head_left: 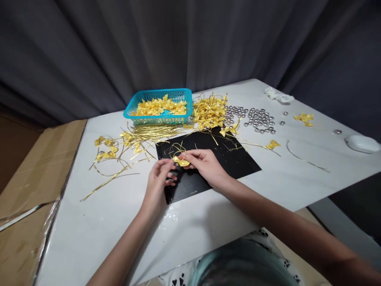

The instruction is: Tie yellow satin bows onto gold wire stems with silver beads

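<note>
My right hand point(205, 165) pinches a small yellow ribbon bow point(181, 161) with a thin gold wire loop point(177, 150) curling up from it. It holds the bow just above a black mat point(235, 159) on the white table point(98, 226). My left hand point(159, 182) is right beside it with fingers curled. Its fingertips are pinched near a tiny silver bead at the bow's left edge.
A teal basket point(157, 104) of yellow bows stands at the back. Beside it lie a heap of wired bows point(210, 111), gold wire strips point(154, 132), silver beads point(258, 118) and finished bows point(107, 149). A white dish point(361, 143) sits far right. A cardboard box point(26, 186) is on the left.
</note>
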Tool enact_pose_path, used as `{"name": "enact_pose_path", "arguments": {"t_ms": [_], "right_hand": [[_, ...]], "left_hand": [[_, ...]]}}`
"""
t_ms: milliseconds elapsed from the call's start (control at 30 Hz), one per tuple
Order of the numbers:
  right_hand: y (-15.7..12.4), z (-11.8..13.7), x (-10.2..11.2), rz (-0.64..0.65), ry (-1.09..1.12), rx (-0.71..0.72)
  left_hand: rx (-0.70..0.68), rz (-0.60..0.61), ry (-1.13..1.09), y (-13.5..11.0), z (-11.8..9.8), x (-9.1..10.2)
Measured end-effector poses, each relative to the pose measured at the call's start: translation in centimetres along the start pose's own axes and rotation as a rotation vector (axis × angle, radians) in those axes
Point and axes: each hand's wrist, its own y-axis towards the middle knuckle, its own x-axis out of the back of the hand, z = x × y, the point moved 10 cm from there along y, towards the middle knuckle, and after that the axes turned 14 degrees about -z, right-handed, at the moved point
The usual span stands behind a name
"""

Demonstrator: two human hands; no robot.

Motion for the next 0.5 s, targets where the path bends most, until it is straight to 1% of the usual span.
{"name": "enact_pose_path", "arguments": {"t_ms": [67, 100, 200, 333, 500], "right_hand": [[-0.7, -0.1, 0.5, -0.041, 0.074, -0.043], [-1.1, -0.3, 0.6, -0.058, 0.104, -0.064], [-1.9, -1.1, 1.0, -0.097, 0.165, -0.124], [-2.4, -2.0, 1.4, -0.121, 0.211, -0.190], [-2.5, -1.9, 1.9, -0.109, 0.222, -0.234]], "left_hand": [[0.036, 0.108, 0.020, -0.9, 0.7, -1.5], [0.036, 0.138, 0.023, -1.3, 0.9, -2.0], [0.005, 0.163, 0.020, -1.7, 0.8, -2.4], [-0.023, 0.186, 0.024, -1.7, 0.8, -2.6], [-0.008, 0.277, 0.030, -1.6, 1.2, -3.4]]}}
